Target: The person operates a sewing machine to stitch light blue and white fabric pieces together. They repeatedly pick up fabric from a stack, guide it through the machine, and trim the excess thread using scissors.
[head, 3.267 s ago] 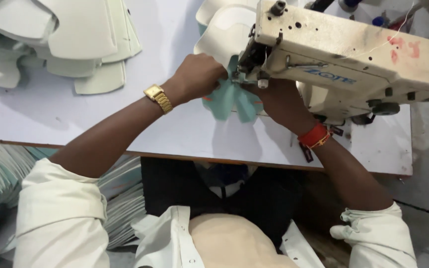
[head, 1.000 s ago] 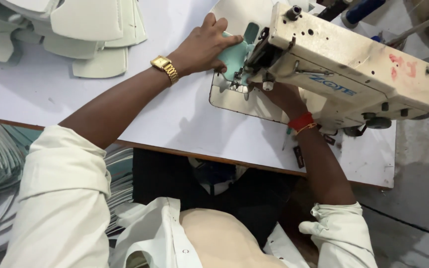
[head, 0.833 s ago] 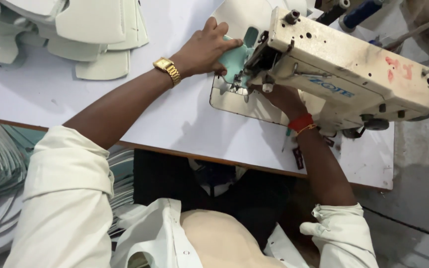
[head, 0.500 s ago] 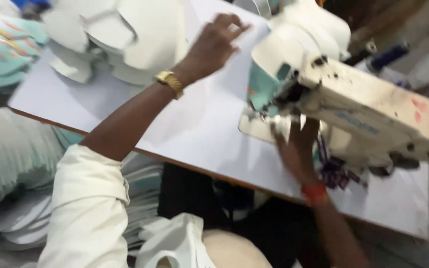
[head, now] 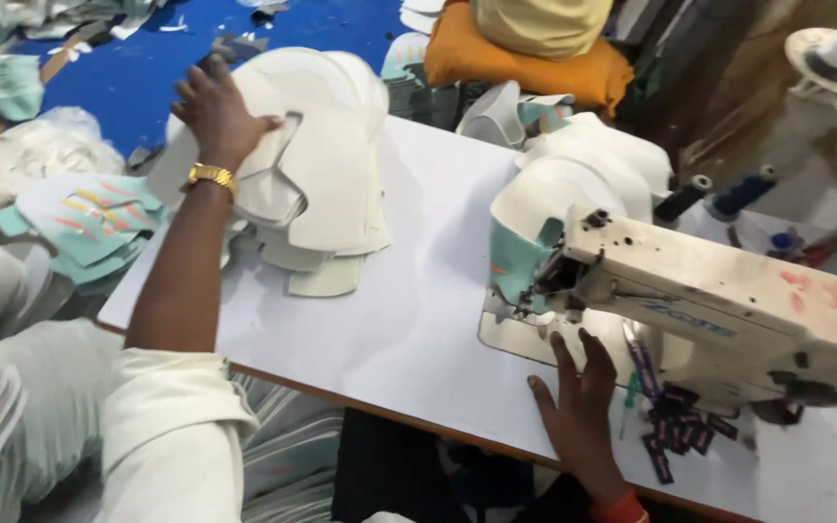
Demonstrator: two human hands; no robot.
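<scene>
My left hand (head: 213, 111), with a gold watch on the wrist, reaches far left and rests on top of a stack of white cut fabric pieces (head: 317, 179). Its fingers lie spread over the top piece. My right hand (head: 573, 402) lies flat and open on the white table (head: 418, 320) under the arm of the cream sewing machine (head: 719, 300). A teal and white sewn piece (head: 525, 232) sits at the machine's needle end, apart from both hands.
More white pieces (head: 603, 155) pile behind the machine. Printed teal fabric pieces (head: 84, 223) lie off the table's left edge. An orange and yellow bundle (head: 535, 39) sits at the back. Small dark labels (head: 680, 436) are scattered under the machine. The floor is blue (head: 138, 77).
My left hand has left the teal piece at the needle and swung left onto the white stack. The view has turned left with it. My right hand stays by the machine.
</scene>
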